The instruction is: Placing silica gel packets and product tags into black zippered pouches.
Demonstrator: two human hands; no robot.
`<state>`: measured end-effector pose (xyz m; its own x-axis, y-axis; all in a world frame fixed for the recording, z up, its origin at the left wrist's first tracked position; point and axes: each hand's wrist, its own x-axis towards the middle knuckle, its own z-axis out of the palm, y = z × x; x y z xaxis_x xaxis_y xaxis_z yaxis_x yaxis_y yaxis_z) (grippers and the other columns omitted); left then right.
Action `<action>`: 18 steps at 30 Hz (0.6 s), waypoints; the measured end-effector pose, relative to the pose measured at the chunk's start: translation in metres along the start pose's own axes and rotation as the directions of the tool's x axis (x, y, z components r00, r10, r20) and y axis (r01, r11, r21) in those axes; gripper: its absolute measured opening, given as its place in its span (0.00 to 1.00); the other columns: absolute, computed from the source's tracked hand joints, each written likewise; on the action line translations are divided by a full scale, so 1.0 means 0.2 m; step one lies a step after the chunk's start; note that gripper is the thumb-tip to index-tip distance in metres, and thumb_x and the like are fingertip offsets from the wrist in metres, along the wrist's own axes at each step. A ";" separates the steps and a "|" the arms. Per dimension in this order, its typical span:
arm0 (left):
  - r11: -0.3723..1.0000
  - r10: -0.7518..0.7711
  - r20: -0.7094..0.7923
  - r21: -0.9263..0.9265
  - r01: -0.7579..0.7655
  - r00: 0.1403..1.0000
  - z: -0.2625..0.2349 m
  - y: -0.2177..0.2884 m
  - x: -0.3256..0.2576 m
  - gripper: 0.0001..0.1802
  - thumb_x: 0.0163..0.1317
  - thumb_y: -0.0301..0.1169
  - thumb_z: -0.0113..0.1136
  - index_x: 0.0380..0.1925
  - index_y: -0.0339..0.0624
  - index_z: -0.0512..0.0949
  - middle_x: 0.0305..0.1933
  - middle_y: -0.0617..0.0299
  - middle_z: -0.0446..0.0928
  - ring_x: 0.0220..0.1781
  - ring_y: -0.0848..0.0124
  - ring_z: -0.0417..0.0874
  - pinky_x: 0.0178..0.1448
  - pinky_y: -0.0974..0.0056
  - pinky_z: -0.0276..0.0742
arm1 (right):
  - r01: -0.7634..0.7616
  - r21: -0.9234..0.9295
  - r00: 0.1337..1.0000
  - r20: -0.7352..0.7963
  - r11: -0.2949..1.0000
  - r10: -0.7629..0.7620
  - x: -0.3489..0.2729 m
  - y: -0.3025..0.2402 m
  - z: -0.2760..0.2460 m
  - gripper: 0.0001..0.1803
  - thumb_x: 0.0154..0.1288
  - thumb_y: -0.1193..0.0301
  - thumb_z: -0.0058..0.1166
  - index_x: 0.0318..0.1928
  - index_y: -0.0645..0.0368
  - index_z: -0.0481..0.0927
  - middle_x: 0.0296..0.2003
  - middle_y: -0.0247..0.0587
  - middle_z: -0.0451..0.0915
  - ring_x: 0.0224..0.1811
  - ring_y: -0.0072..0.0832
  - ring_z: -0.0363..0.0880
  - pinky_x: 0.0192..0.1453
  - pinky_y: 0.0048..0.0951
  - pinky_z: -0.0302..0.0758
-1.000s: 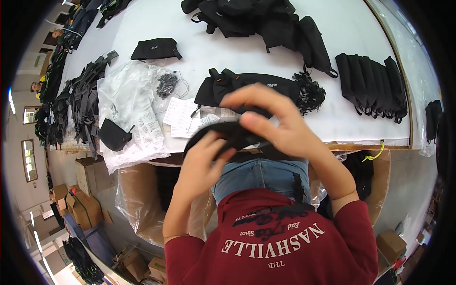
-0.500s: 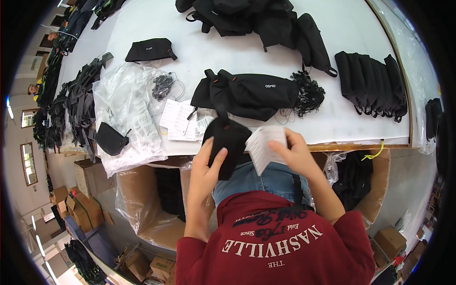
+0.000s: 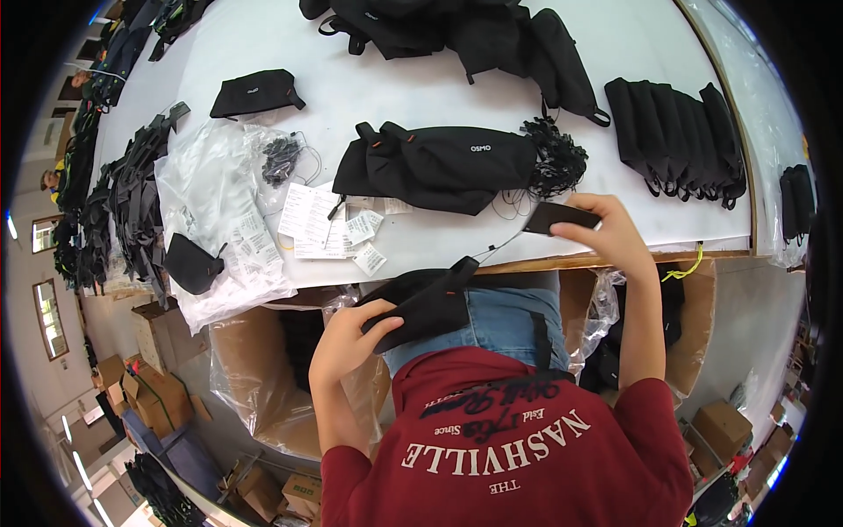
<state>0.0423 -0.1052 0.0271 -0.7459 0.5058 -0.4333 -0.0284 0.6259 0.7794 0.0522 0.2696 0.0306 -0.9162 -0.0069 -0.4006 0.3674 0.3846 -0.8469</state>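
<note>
My left hand [image 3: 349,341] is closed on a black fabric pouch [image 3: 432,307] at the table's front edge, just above my lap. The pouch has a short loop at its upper right and a small orange mark. In my right hand [image 3: 612,235] a dark rectangular hang tag [image 3: 553,216] is pinched between thumb and fingers. A thin string runs from the tag down to the pouch's loop. Beyond my hands lies a larger stack of black pouches [image 3: 439,171], beside a bundle of black tag strings [image 3: 557,154].
White printed sheets [image 3: 313,220] and small labels lie left of centre, beside clear plastic bags [image 3: 206,202]. A row of black pouches [image 3: 676,140] stands at the right, with a black heap [image 3: 474,35] at the back. Cardboard boxes [image 3: 263,369] sit below the table edge.
My right hand has moved up and right; the tag in it now shows a dark face instead of white, with its string drawn out. The pouch has tilted to lie more sideways in my left hand.
</note>
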 end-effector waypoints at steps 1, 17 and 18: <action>1.000 0.003 -0.034 0.001 -0.003 0.999 0.00 0.03 -0.02 0.13 0.58 0.32 0.61 0.38 0.34 0.78 0.29 0.51 0.79 0.28 0.62 0.79 0.36 0.65 0.72 | -0.001 -0.001 1.000 0.001 1.000 0.001 0.00 0.02 -0.01 0.10 0.51 0.71 0.66 0.30 0.62 0.80 0.26 0.33 0.78 0.32 0.19 0.74 0.40 0.21 0.70; 0.969 0.218 0.294 -0.180 -0.170 0.931 0.15 0.28 -0.02 0.08 0.59 0.33 0.60 0.33 0.41 0.80 0.22 0.51 0.77 0.23 0.56 0.79 0.27 0.64 0.71 | -0.187 0.982 0.982 0.187 -0.014 -0.031 0.05 0.04 0.53 0.23 0.70 0.50 0.40 0.28 0.54 0.74 0.07 0.32 0.59 0.10 0.21 0.53 0.20 0.22 0.52; 0.969 0.218 0.296 -0.182 -0.169 0.930 0.15 0.28 -0.02 0.08 0.59 0.33 0.60 0.33 0.41 0.80 0.22 0.51 0.77 0.23 0.56 0.79 0.27 0.64 0.71 | -0.175 0.984 0.984 0.176 -0.007 0.025 0.03 0.01 0.54 0.23 0.71 0.51 0.39 0.27 0.55 0.74 0.08 0.32 0.60 0.10 0.20 0.53 0.18 0.22 0.51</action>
<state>0.0629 -0.0540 0.0587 -0.5034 0.7822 -0.3672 -0.0227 0.4129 0.9105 0.0646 0.1702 -0.0108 -0.8645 -0.1593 -0.4767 0.3155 -0.9103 -0.2680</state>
